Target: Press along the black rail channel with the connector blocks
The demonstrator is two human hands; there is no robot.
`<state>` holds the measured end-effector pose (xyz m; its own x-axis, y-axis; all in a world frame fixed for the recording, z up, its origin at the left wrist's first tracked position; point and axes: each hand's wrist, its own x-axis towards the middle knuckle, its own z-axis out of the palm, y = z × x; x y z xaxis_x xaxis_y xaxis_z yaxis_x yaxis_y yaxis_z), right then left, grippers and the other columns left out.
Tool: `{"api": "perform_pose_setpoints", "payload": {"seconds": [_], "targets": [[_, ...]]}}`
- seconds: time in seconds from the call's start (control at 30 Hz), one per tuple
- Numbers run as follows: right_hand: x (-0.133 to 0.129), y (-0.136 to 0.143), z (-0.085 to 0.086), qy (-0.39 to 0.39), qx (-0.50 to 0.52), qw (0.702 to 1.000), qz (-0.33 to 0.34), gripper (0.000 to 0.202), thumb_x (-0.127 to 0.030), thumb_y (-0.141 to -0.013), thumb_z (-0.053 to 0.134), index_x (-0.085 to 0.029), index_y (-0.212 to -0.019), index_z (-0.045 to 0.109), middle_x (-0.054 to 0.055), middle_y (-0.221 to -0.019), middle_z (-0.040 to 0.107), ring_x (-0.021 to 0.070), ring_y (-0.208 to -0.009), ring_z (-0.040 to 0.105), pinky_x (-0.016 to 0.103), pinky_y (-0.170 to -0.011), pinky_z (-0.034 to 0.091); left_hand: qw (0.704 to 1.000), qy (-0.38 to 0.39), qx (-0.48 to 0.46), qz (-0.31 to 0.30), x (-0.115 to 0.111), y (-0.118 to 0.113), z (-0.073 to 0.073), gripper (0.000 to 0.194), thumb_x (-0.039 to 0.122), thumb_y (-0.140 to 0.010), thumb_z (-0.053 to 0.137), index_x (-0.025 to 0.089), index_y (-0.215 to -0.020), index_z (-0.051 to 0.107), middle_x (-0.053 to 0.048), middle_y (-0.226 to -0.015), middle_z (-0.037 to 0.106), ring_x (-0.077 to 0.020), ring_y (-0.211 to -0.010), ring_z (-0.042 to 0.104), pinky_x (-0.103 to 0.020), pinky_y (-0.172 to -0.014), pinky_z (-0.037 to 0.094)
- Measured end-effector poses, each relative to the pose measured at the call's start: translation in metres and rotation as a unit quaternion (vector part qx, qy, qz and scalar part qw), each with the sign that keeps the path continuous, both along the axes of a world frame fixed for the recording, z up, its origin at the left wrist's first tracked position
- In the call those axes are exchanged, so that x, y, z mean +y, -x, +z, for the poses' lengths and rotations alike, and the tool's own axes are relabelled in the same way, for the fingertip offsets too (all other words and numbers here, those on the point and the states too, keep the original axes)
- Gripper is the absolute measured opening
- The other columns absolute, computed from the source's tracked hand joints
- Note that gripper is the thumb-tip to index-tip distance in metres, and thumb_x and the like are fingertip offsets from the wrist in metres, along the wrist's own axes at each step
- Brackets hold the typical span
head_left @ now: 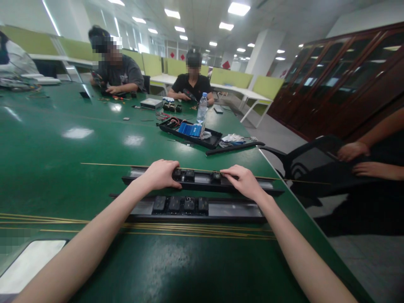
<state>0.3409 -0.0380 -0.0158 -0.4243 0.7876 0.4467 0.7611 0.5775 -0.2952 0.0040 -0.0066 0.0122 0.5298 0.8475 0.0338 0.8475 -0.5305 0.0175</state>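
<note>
Two long black power-strip housings lie side by side on the green table (63,168). The far housing (202,180) holds a few black socket modules and a thin brass rod (120,165) runs along its far edge. My left hand (160,174) rests on the far housing's left part, fingers curled over a module. My right hand (242,180) pinches the brass rod over the housing's right part. The near housing (195,209) carries several black socket modules in a row. More brass rods (189,229) lie on the table in front of it.
A black tray (189,132) with blue parts and a water bottle (202,108) stands farther back. Two people sit working at the far end. Another person's hands (353,151) and a black chair (303,162) are at the right edge. Wooden cabinets line the right wall.
</note>
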Motion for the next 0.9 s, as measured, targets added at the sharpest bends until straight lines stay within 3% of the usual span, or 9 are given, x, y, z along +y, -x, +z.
{"api": "perform_pose_setpoints", "payload": {"seconds": [0.47,0.9], "targets": [[0.002,-0.022,0.01,0.002,-0.009,1.0,0.003,0.019,-0.027,-0.092,0.06,-0.025,-0.097,0.078,0.005,-0.098,0.078,0.0223,-0.091,0.069,0.038,-0.084,0.054,1.0,0.016,-0.011,0.007,0.001,0.001,-0.002,0.066,0.069,-0.067,0.072,0.022,-0.112,0.063,-0.011,-0.111,0.075,-0.0334,-0.101,0.069,-0.037,-0.082,0.05],[0.003,-0.057,0.016,0.012,-0.083,0.996,-0.04,0.016,-0.03,-0.09,0.062,-0.024,-0.093,0.077,0.005,-0.094,0.077,0.0213,-0.089,0.068,0.035,-0.082,0.052,1.0,0.01,-0.009,0.0,0.001,0.001,-0.002,0.065,0.068,-0.068,0.071,0.021,-0.113,0.063,-0.011,-0.11,0.075,-0.0341,-0.1,0.069,-0.038,-0.083,0.05]]}}
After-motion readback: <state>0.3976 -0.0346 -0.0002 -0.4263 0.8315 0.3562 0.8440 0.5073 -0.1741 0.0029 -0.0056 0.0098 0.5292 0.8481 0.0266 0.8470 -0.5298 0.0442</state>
